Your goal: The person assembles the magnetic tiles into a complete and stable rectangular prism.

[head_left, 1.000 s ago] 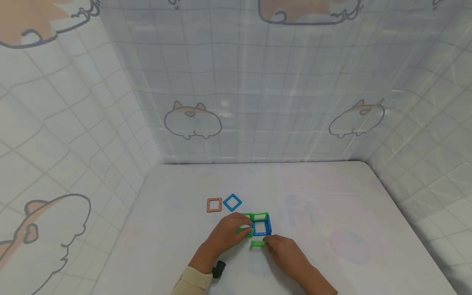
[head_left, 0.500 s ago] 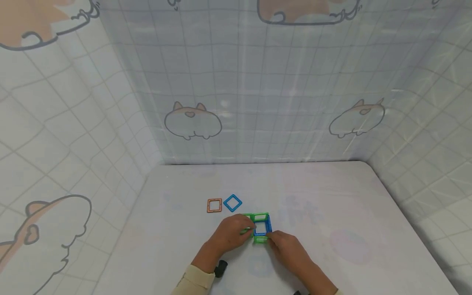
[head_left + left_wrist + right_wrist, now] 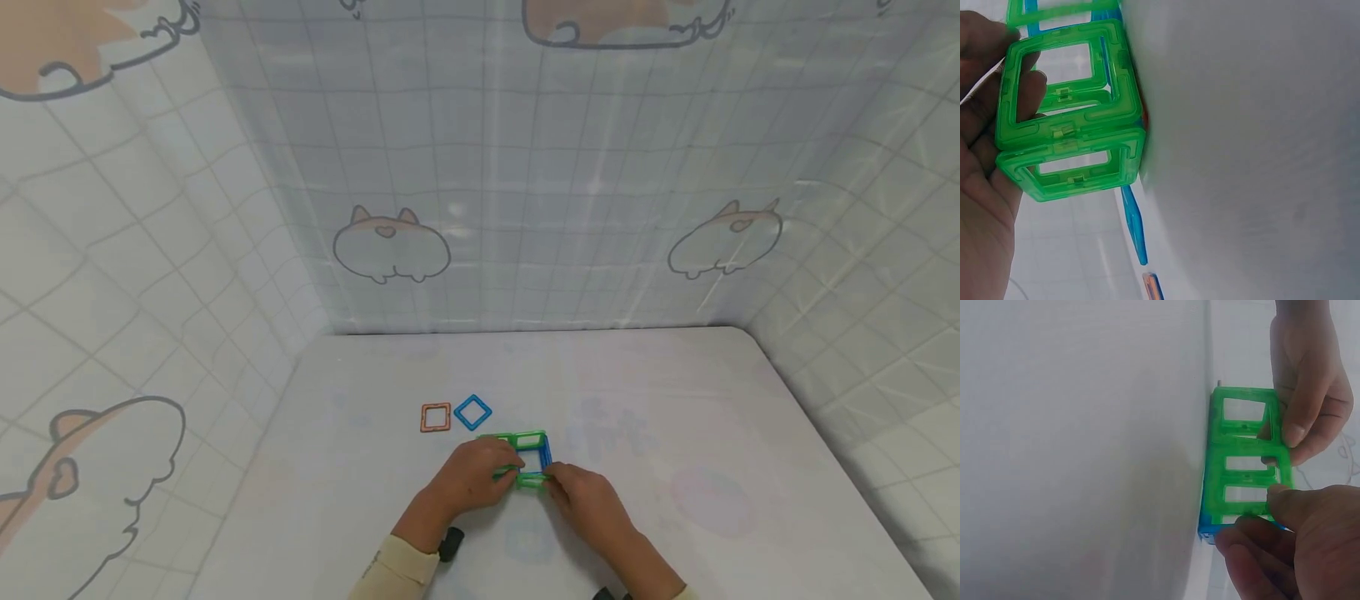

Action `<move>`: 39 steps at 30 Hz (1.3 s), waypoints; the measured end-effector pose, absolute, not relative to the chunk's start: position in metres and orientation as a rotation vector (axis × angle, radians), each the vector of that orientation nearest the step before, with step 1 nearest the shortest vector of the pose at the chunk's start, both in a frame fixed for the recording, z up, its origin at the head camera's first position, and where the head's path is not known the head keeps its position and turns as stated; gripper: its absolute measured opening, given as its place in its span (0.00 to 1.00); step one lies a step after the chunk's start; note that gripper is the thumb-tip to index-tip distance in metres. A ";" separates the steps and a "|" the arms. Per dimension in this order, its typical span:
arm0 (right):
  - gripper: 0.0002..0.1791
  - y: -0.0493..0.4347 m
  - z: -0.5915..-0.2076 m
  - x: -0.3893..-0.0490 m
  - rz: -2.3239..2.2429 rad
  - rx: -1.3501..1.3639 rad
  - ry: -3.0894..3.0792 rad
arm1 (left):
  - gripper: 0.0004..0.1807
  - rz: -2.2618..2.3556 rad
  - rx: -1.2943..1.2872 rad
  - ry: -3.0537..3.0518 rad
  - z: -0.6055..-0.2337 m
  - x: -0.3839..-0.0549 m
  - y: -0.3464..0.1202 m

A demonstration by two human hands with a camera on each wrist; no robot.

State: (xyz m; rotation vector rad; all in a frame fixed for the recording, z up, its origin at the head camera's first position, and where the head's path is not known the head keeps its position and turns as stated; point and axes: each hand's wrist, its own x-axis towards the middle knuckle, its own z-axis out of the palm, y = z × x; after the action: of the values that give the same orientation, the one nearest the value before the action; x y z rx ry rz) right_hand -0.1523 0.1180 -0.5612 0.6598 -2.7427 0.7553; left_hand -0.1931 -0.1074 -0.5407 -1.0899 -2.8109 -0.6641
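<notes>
A box-shaped structure of green and blue magnetic tiles stands near the middle of the table, its green tiles (image 3: 1124,81) upright in the left wrist view. My left hand (image 3: 474,477) pinches the top edge of a green tile at the structure's left part, thumb outside and fingertips inside. Opposite it, my right hand (image 3: 591,504) holds another green magnetic tile (image 3: 532,481) between thumb and fingers. That tile stands against the near side of the right part, beside the left one in the right wrist view. A blue tile (image 3: 547,455) forms the right wall. My left fingers hide part of the structure.
Behind the structure, an orange square tile (image 3: 423,417) and a blue square tile (image 3: 463,403) lie flat on the white table (image 3: 637,392). Patterned sheets (image 3: 517,183) rise behind and on both sides. A black device (image 3: 451,544) sits at my left wrist.
My right hand has moved the green tile away from me, from a gap in front to the structure's near side. My left hand keeps its hold and has shifted slightly right.
</notes>
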 end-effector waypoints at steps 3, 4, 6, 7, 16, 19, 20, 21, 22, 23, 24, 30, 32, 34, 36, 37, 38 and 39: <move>0.07 0.118 -0.562 -0.154 0.772 0.653 -2.715 | 0.06 -0.699 -1.094 -2.817 -0.541 -0.193 -0.109; 0.07 0.118 -0.562 -0.154 0.774 0.654 -2.704 | 0.06 -0.705 -1.094 -2.825 -0.542 -0.193 -0.109; 0.08 0.118 -0.563 -0.156 0.770 0.659 -2.679 | 0.06 -0.713 -1.093 -2.838 -0.542 -0.194 -0.110; 0.08 0.118 -0.564 -0.156 0.766 0.659 -2.671 | 0.06 -0.713 -1.093 -2.847 -0.542 -0.194 -0.110; 0.14 0.123 -0.565 -0.162 0.765 0.612 -2.718 | 0.08 -0.672 -1.077 -2.897 -0.540 -0.195 -0.109; 0.16 0.125 -0.566 -0.165 0.761 0.623 -2.744 | 0.08 -0.660 -1.077 -2.893 -0.540 -0.195 -0.109; 0.16 0.126 -0.567 -0.166 0.754 0.638 -2.751 | 0.08 -0.657 -1.076 -2.892 -0.540 -0.194 -0.109; 0.17 0.127 -0.567 -0.166 0.753 0.656 -2.758 | 0.08 -0.660 -1.075 -2.892 -0.541 -0.194 -0.109; 0.17 0.127 -0.567 -0.167 0.750 0.675 -2.764 | 0.08 -0.662 -1.073 -2.891 -0.541 -0.194 -0.109; 0.16 0.128 -0.567 -0.168 0.746 0.696 -2.771 | 0.08 -0.662 -1.074 -2.887 -0.541 -0.194 -0.109; 0.16 0.129 -0.567 -0.168 0.740 0.717 -2.779 | 0.08 -0.665 -1.069 -2.891 -0.541 -0.193 -0.109; 0.14 0.133 -0.561 -0.173 0.739 0.874 -2.762 | 0.08 -0.664 -1.059 -2.902 -0.541 -0.192 -0.109; 0.13 0.134 -0.558 -0.176 0.742 0.924 -2.750 | 0.08 -0.670 -1.053 -2.903 -0.540 -0.192 -0.109; 0.11 0.136 -0.556 -0.178 0.740 0.959 -2.754 | 0.08 -0.674 -1.047 -2.905 -0.540 -0.192 -0.109; 0.10 0.136 -0.554 -0.180 0.739 0.978 -2.777 | 0.08 -0.673 -1.036 -2.913 -0.541 -0.192 -0.109; 0.09 0.137 -0.554 -0.181 0.742 0.985 -2.789 | 0.08 -0.673 -1.030 -2.918 -0.541 -0.192 -0.109; 0.09 0.137 -0.553 -0.182 0.733 0.989 -2.800 | 0.08 -0.673 -1.025 -2.922 -0.541 -0.192 -0.109; 0.09 0.137 -0.553 -0.183 0.727 0.995 -2.809 | 0.09 -0.677 -1.021 -2.926 -0.542 -0.192 -0.108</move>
State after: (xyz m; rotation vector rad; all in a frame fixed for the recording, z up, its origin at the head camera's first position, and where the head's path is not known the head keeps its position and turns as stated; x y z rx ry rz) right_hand -0.1834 0.1369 -0.5531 0.9948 -2.8089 0.7267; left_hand -0.1923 -0.1085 -0.5416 -1.0210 -2.9256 -0.6766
